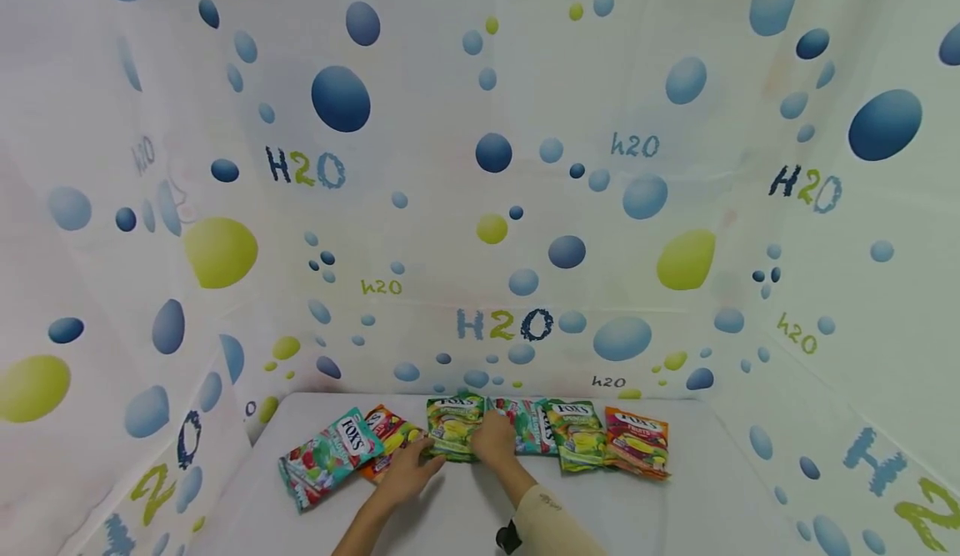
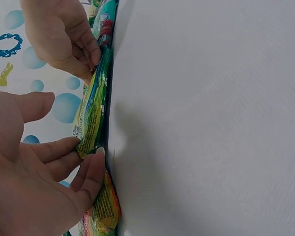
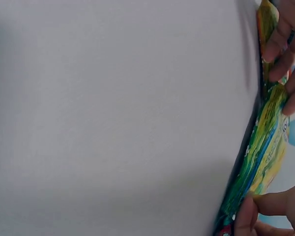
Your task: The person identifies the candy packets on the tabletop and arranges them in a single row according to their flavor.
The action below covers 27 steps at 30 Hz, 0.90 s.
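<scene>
A green Fox's candy bag [image 1: 453, 424] lies on the white table between both hands. At its right edge, my right hand [image 1: 493, 438] pinches the bag between thumb and fingers, as the right wrist view also shows. My left hand [image 1: 408, 473] touches the lower left corner with its fingertips, the thumb held away in the left wrist view. Beneath and beside that hand, an orange Fox's bag [image 1: 392, 433] is partly covered by a teal Fox's bag [image 1: 330, 458]. Another teal bag [image 1: 527, 424] sits just right of my right hand, partly hidden by it.
Farther right, a second green bag [image 1: 576, 435] overlaps its neighbours, and a second orange bag [image 1: 637, 442] ends the row. The bags lie along the far part of the white table [image 1: 600, 510]. Cloth walls [image 1: 420, 122] with printed bubbles rise behind and at both sides.
</scene>
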### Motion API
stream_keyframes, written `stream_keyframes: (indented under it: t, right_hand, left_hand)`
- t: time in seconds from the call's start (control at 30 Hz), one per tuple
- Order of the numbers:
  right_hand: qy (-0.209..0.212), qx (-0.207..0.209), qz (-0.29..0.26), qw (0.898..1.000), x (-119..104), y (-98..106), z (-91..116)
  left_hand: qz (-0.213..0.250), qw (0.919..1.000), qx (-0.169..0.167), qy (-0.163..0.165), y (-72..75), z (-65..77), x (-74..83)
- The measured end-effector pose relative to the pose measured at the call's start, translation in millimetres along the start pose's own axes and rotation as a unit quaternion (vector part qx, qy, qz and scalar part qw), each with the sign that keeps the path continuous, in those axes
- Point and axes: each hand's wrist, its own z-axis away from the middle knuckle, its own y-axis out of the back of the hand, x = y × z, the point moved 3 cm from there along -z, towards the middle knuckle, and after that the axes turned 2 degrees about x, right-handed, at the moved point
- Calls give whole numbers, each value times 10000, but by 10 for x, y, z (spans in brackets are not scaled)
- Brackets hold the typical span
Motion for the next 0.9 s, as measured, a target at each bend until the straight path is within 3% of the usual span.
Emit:
stream_keyframes:
  t: [0.27,0.47,0.7,0.9]
  right_hand:
    - [-404,-56,-843,9956,129,-7,14]
    - [-449,33,-1128,9926,169,44,29]
    - [-589,-34,-1506,9868,177,116,21]
    - [-682,-53,-1728,9826,151,151,53]
  left_hand:
    - [88,9999,50,-9,-9,32,18]
    - [308,9994,107,148,-6,60,30]
    - [654,9973,289,-164,26,82,133]
    - [1031,9929,596,-66,12,103,156]
